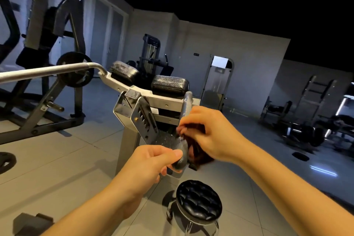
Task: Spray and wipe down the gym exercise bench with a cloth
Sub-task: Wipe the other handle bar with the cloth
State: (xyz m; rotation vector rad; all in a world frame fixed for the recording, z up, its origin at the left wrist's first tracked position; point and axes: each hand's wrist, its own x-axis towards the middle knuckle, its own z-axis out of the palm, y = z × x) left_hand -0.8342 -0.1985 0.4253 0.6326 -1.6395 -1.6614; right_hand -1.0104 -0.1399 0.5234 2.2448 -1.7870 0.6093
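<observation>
Gripping the rounded lower end of the bench's grey handle, the left hand has thumb and fingers curled round it. Just above, the right hand clutches a dark reddish cloth bunched against the same handle — the two hands nearly touch. The bench, white-framed with black pads, stands behind them; a round black stool sits on the tiled floor below.
</observation>
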